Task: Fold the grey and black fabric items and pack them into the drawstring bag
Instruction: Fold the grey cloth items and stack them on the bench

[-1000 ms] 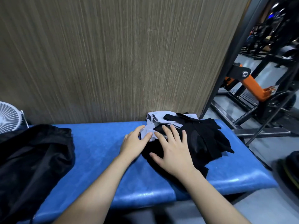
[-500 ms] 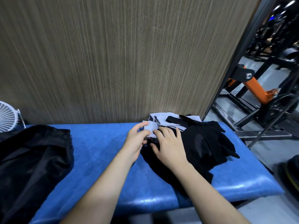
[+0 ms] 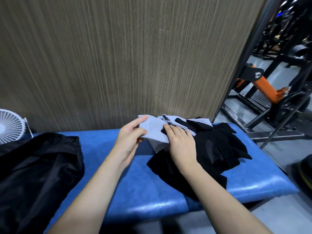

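Grey fabric (image 3: 155,130) pinched by left hand (image 3: 130,137), right hand (image 3: 181,142) flat on it; drawstring bag (image 3: 37,169) w/ contents hidden.

The surface (image 3: 138,179) has glossy blue padded vinyl with a faint grain. The grey fabric (image 3: 154,130) looks smooth and matt; the black fabric (image 3: 217,149) is matt cloth. The drawstring bag (image 3: 37,173) shows a slight satin sheen. The wall panel (image 3: 118,61) is streaked matt wood grain.
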